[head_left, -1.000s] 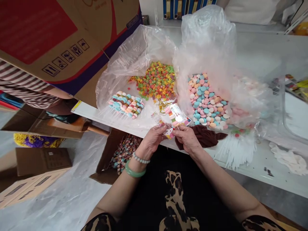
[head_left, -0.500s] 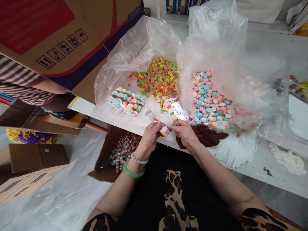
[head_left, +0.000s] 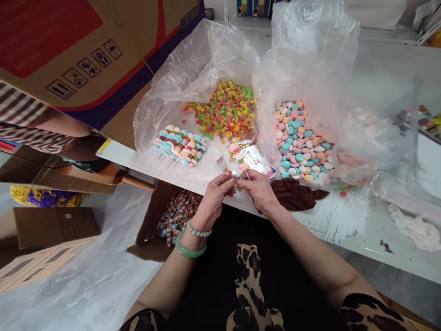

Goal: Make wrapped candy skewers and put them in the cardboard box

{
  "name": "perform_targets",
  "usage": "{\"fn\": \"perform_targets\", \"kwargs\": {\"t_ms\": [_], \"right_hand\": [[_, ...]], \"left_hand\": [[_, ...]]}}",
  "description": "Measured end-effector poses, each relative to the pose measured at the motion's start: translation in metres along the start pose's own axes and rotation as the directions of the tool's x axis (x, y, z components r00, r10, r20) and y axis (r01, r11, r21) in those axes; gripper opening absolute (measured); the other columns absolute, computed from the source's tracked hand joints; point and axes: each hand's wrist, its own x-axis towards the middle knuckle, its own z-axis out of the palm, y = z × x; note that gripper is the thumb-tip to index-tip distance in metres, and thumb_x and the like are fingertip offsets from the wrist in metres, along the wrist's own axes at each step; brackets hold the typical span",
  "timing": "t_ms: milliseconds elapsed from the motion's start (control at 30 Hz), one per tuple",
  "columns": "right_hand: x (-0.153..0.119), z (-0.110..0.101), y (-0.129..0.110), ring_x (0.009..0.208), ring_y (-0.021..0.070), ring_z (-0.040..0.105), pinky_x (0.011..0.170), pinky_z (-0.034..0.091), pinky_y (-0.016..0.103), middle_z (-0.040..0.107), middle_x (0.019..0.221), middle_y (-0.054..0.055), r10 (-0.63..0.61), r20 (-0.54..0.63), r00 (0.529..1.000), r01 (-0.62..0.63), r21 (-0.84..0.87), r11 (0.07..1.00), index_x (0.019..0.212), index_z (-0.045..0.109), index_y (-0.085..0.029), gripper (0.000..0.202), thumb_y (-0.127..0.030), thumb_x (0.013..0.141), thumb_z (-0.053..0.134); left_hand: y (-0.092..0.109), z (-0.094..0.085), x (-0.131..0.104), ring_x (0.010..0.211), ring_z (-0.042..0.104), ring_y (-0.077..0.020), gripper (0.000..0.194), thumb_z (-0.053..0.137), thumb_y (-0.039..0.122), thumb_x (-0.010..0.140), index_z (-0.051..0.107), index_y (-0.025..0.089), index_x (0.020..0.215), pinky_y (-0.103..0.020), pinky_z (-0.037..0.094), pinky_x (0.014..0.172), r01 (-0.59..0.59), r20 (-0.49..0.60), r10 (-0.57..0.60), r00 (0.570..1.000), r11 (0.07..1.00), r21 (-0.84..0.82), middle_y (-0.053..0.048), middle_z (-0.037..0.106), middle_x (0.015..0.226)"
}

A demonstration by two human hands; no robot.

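My left hand [head_left: 216,196] pinches a small clear bag with colourful print [head_left: 221,162] between thumb and fingertips. Close against it, my right hand [head_left: 261,192] has its fingers closed on a candy skewer [head_left: 241,158], whose pink, white, green and orange pieces stick up above the knuckles. The fingertips of both hands meet at the bag's edge, and part of the bag is hidden by them. Just beyond lie printed bags [head_left: 258,162] and gold twist ties [head_left: 227,143]. Several bare candy skewers [head_left: 181,145] rest in a row on plastic to the left.
Ring gummies [head_left: 229,110] and pastel oval candies [head_left: 296,138] lie on open plastic bags. A brown cloth [head_left: 296,195], white sticks [head_left: 339,218] and a white glove [head_left: 413,227] are rightward. Wrapped skewers [head_left: 177,214] fill a carton below. A large carton [head_left: 131,41] stands left, beside a person's striped sleeve [head_left: 24,110].
My right hand has moved left to meet my left fingertips at the bag. The candy skewer has shifted left with it, and the bag's printed panel has turned and is more covered.
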Motion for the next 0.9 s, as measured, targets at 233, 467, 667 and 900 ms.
{"fn": "perform_targets", "kwargs": {"t_ms": [233, 467, 667, 900], "right_hand": [[0.003, -0.02, -0.004, 0.049, 0.0075, 0.028, 0.046, 0.021, 0.024, 0.039, 0.055, -0.007, -0.097, -0.071, 0.993, 0.085, -0.158, 0.984, 0.062, 0.053, -0.02, 0.024, -0.036, 0.072, 0.068], [-0.042, -0.046, -0.004, 0.073, 0.0179, 0.054, 0.069, 0.042, 0.029, 0.058, 0.074, 0.002, -0.353, 0.096, 0.931, 0.333, -0.622, 0.708, 0.074, 0.064, -0.022, 0.025, -0.038, 0.09, 0.053], [-0.052, -0.038, 0.009, 0.086, 0.0208, 0.063, 0.078, 0.047, 0.031, 0.067, 0.087, 0.006, -0.455, 0.18, 0.872, 0.439, -0.699, 0.564, 0.095, 0.07, -0.023, 0.024, -0.032, 0.095, 0.048], [-0.051, -0.04, 0.008, 0.082, 0.0197, 0.062, 0.076, 0.045, 0.03, 0.067, 0.087, 0.008, -0.533, 0.215, 0.818, 0.441, -0.83, 0.342, 0.102, 0.069, -0.02, 0.026, -0.026, 0.097, 0.044]], "left_hand": [[0.0, -0.017, 0.013, 0.062, 0.064, -0.0134, 0.019, 0.079, 0.028, 0.07, 0.069, 0.015, 0.08, -0.023, 0.048, 0.057, 0.203, -0.014, -0.213, 0.977, 0.947, -0.25, -0.003, 0.068, 0.069], [0.01, -0.032, 0.025, 0.081, 0.069, -0.015, 0.006, 0.066, 0.024, 0.087, 0.067, 0.019, 0.085, -0.033, 0.056, 0.082, 0.142, -0.13, -0.244, 0.961, 0.841, -0.523, -0.004, 0.072, 0.081], [0.017, -0.026, 0.024, 0.076, 0.069, -0.0139, 0.009, 0.063, 0.025, 0.089, 0.067, 0.019, 0.086, -0.035, 0.057, 0.085, 0.119, -0.141, -0.247, 0.959, 0.799, -0.59, -0.003, 0.072, 0.075], [0.015, -0.025, 0.018, 0.074, 0.071, -0.015, 0.014, 0.061, 0.021, 0.09, 0.066, 0.017, 0.077, -0.038, 0.057, 0.087, 0.112, -0.109, -0.217, 0.97, 0.798, -0.593, -0.002, 0.07, 0.067]]}}
